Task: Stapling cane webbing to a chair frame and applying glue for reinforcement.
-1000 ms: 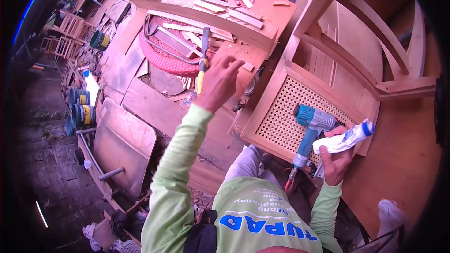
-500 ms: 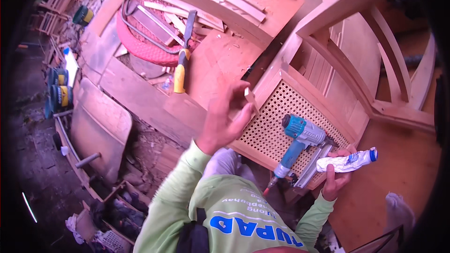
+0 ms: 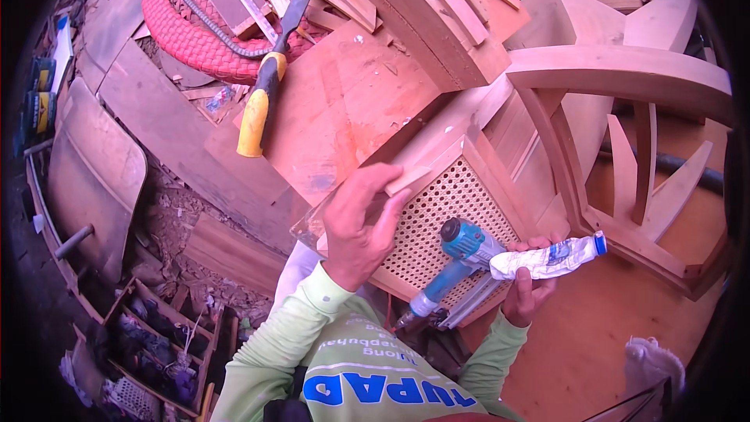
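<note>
Thin wood strip (image 3: 410, 178) pinched in the left hand (image 3: 359, 227); crumpled white tube (image 3: 539, 259) gripped in the right hand (image 3: 531, 291).
Left thumb and forefinger closed on the strip over the left edge of the cane-webbed panel (image 3: 465, 191), contact unclear; right thumb and fingers closed around the tube, blue cap (image 3: 600, 243) on and pointing outward. Best to keep the pinch light, avoid squeezing the capped tube, and steer well clear of the pneumatic nail gun (image 3: 469, 244) lying on the webbing near the right hand.

Tube (image 3: 553, 259): crumpled, glossy
Nail gun (image 3: 442, 285): smooth, plastic-looking, with metal
Seat panel (image 3: 449, 207): matt woven cane
Wood strip (image 3: 408, 179): smooth bare wood
Chisel blade (image 3: 301, 1), upper left: dull metal
Chisel handle (image 3: 255, 121): plastic-looking
</note>
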The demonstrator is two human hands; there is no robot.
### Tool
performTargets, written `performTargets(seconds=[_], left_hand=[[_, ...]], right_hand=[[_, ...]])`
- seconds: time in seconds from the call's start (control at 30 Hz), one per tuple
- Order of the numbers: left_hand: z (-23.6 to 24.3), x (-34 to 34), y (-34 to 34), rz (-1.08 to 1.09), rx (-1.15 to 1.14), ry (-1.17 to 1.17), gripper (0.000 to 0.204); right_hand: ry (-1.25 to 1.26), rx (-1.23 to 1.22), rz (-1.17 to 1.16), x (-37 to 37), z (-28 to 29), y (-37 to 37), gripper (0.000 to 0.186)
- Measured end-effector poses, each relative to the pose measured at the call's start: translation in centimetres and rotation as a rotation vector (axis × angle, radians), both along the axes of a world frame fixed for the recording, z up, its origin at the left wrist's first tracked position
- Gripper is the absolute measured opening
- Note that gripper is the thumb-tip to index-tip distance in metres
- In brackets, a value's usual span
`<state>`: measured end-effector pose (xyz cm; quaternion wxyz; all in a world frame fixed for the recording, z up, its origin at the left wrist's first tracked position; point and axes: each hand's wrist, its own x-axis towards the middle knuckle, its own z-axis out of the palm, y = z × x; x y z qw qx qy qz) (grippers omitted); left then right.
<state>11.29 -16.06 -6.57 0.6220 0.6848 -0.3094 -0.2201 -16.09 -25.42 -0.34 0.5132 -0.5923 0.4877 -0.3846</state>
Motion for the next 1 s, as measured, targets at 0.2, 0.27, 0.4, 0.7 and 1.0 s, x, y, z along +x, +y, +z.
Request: performTargets(seconds=[0.2,0.27,0.4,0.7,1.0], left_hand=[[0.4,-0.1,-1.0,0.006,0.033,-0.137,0.022],[0.8,0.3,-2.7,0.045,0.038,-0.232,0.025],[-0.2,-0.5,-4.3,0.088,0.025,-0.247,0.026],[1.2,0.4,-4.2,-0.139,0.389,-0.058,0.026],[0.4,0.6,-6.0,-0.088,0.444,-0.135,0.03]], right_hand=[[-0.001,-0.027,0.043,-0.1,1.6,-0.8,0.092],[0.015,-0.029,0.029,-0.6,1.6,-0.9,0.092],[0.038,-0.04,0.026,-1.6,1.6,-0.9,0.092],[0.032,-0.055,0.006,-2.2,1.4,-0.5,0.093],[-0.009,-0.034,0.041,-1.3,1.8,-0.1,0.094]])
